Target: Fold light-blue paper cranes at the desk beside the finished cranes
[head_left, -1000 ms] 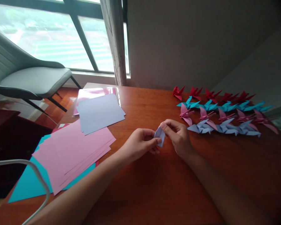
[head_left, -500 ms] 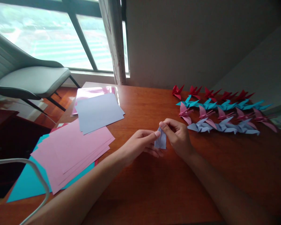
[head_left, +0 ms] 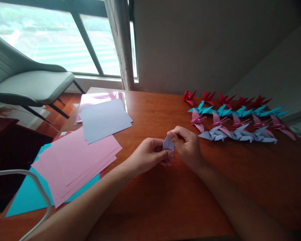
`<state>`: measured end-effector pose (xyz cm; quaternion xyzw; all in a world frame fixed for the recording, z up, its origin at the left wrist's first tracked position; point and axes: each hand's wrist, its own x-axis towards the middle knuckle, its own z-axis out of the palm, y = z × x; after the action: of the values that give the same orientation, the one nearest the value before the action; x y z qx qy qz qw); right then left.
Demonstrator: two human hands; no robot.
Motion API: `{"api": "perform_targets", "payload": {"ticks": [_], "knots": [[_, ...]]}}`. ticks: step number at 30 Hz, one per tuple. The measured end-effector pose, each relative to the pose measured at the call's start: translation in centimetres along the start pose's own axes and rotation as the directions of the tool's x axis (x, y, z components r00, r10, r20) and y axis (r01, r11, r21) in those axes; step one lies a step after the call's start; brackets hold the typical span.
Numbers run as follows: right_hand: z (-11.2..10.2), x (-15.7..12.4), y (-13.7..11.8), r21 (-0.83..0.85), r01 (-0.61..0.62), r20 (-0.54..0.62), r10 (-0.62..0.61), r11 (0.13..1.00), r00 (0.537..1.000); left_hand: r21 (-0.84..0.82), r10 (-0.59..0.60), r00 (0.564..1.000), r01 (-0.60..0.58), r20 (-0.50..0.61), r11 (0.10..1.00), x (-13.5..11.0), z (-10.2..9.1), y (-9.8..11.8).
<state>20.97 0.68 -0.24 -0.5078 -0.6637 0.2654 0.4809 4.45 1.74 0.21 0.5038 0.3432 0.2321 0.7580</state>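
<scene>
A small, partly folded piece of lavender-blue paper (head_left: 168, 145) is held just above the wooden table (head_left: 165, 201) between both my hands. My left hand (head_left: 147, 156) pinches its lower left side with thumb and fingertips. My right hand (head_left: 187, 146) pinches its top and right side, fingers curled over it. To the right lie rows of finished paper cranes: red ones (head_left: 225, 99) at the back, then teal (head_left: 238, 111), pink (head_left: 230, 121) and lavender-blue ones (head_left: 238, 135) nearest me.
Flat sheets lie at the left: a lavender-blue stack (head_left: 104, 118) over a glossy pink sheet (head_left: 100, 98), pink sheets (head_left: 75, 160) over teal ones (head_left: 25, 197). A grey chair (head_left: 27, 83) stands by the window. A white curved tube (head_left: 37, 187) crosses the bottom left corner.
Both hands have turned and reworked the folded paper, and the pair has drifted slightly left. The piece now looks more compact between the fingertips.
</scene>
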Motion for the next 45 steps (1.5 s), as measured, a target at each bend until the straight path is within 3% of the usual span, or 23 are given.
{"api": "perform_targets", "payload": {"ticks": [6, 11, 17, 23, 31, 36, 40, 45], "knots": [[0.4, 0.1, 0.3, 0.291, -0.197, 0.173, 0.152, 0.936, 0.973, 0.001, 0.002, 0.999, -0.002, -0.043, 1.0, 0.1, 0.0, -0.1], [0.6, 0.2, 0.5, 0.357, -0.201, 0.123, 0.167, 0.913, 0.978, 0.022, 0.008, 1.0, -0.007, -0.024, 1.0, 0.3, -0.1, -0.2], [0.4, 0.5, 0.9, 0.408, -0.231, 0.191, 0.164, 0.883, 0.968, 0.051, -0.002, 1.0, 0.003, -0.024, 0.999, 0.4, -0.2, -0.6], [0.6, 0.6, 1.0, 0.402, -0.235, 0.102, 0.211, 0.885, 0.972, 0.086, 0.034, 0.997, -0.028, -0.067, 0.996, 0.3, 0.2, -0.9], [1.0, 0.3, 1.5, 0.178, -0.029, -0.102, 0.047, 0.984, 0.994, 0.097, 0.056, 0.997, -0.051, -0.048, 0.994, 0.1, 0.5, -0.6], [0.8, 0.4, 1.8, 0.145, -0.026, -0.095, 0.04, 0.989, 0.995, 0.177, 0.13, 0.987, -0.111, -0.099, 0.978, 0.3, 0.3, -0.9], [0.9, 0.1, 1.2, 0.092, -0.02, -0.136, 0.033, 0.996, 0.99, 0.423, 0.304, 0.93, -0.194, -0.209, 0.885, 0.4, -0.5, -1.1], [1.6, -0.5, 1.1, 0.168, -0.052, -0.107, 0.071, 0.984, 0.992, 0.763, 0.498, 0.848, -0.199, -0.181, 0.616, 0.6, -1.3, -1.0]]}}
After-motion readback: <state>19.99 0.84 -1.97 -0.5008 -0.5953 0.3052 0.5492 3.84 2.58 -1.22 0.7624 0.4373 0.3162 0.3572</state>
